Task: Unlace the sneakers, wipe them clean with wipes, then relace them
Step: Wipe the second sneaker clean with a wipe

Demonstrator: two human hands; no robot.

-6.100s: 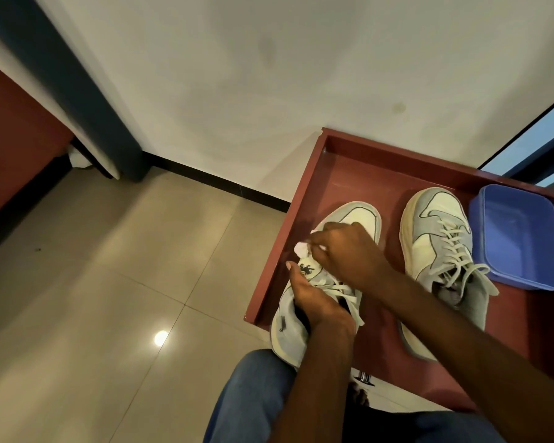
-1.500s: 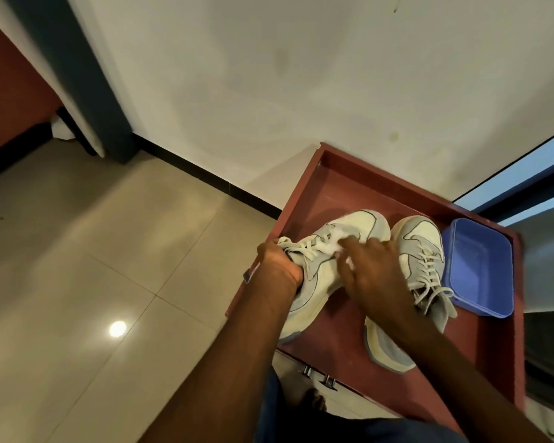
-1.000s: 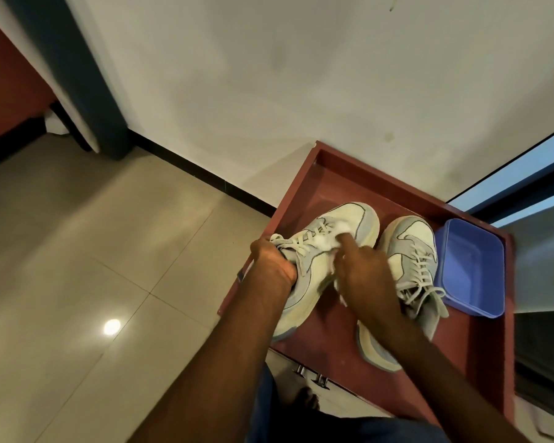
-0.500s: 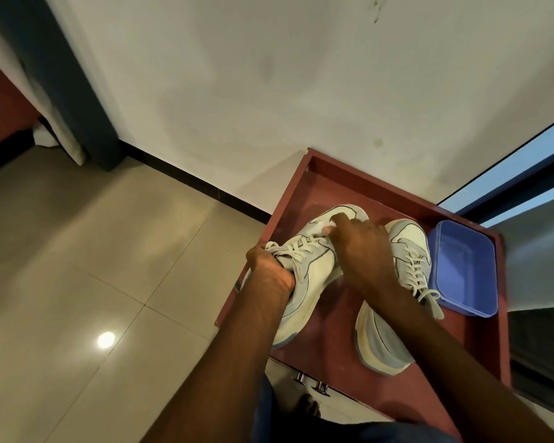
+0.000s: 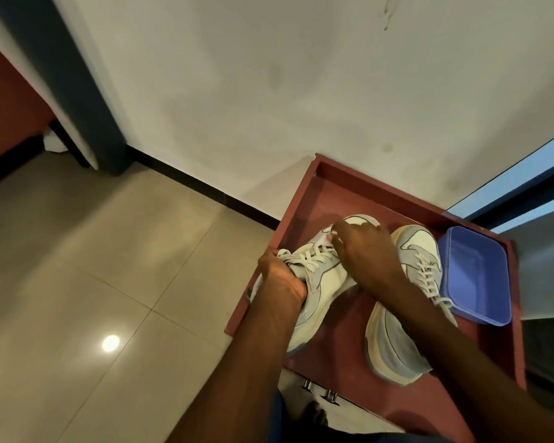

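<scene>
Left hand is clamped on the collar of the near sneaker, fingers curled round the heel opening, wrist bent down, forearm running up from the bottom of the frame. That shoe is tipped onto its side, sole facing the person, toe pointing toward the wall, laces still threaded. It sits at the left part of the red counter, its heel overhanging the left edge.

Right hand comes in across the counter, forearm passing over the second sneaker, and lies palm-down on the toe end of the tipped shoe. Its fingers are pressed together on a scrap of white wipe, which peeks out just under the fingertips against the upper, right above the top of the lacing. Most of the wipe is hidden under the hand.

The second sneaker stands upright to the right, laced, toe toward the wall, and the right forearm covers its middle. Just beside it, against the right rim of the counter, rests a blue tub; what is inside I cannot tell.

Tiled floor spreads out to the left, with a bright light spot reflected in it, and a dark skirting runs along the base of the wall.
</scene>
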